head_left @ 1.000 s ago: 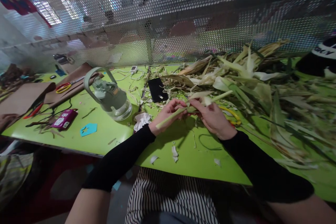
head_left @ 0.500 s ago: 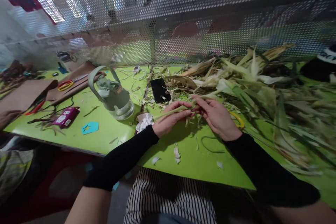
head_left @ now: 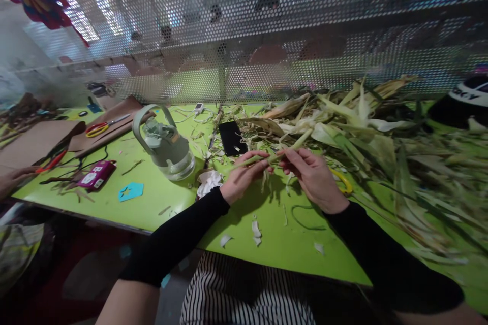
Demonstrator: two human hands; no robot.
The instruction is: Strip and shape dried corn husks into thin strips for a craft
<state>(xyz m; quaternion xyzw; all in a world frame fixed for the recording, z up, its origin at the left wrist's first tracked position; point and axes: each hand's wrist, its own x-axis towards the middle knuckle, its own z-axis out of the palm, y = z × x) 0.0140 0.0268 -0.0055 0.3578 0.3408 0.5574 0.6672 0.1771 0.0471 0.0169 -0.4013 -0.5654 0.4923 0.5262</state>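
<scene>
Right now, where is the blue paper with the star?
In the head view, the blue paper lies toward your left on the green table, just right of the purple box, with the water bottle farther right.

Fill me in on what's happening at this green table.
Someone in black sleeves has both hands at a strip of pale green husk: the left hand and the right hand pinch it close together above the table. A big heap of husks lies to their right. A black phone and a water bottle are nearby, and another person's hand rests at the far left.
</scene>
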